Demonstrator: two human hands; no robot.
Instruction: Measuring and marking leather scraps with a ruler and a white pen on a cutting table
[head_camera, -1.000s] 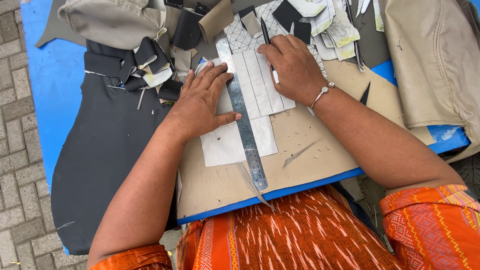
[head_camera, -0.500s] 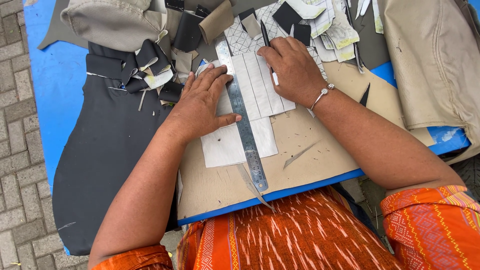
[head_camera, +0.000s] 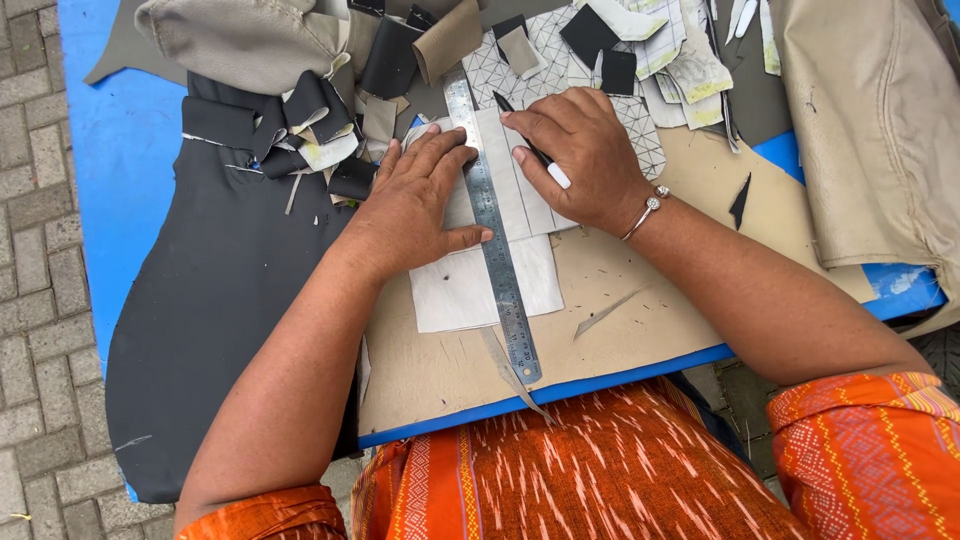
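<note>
A steel ruler (head_camera: 492, 225) lies lengthwise on a white sheet (head_camera: 470, 290) (atop a tan cutting board (head_camera: 640, 330)); the left hand (head_camera: 415, 200) presses flat, fingers spread, along its left edge, while the right hand (head_camera: 580, 155) grips a black-and-white pen-like tool (head_camera: 535, 155) just right of it

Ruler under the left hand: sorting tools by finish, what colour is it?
Silvery grey metal ruler, head view.

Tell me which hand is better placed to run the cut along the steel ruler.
Right. The right hand already grips the black-and-white knife beside the steel ruler, while the left hand lies flat, pinning ruler and white sheet.
</note>
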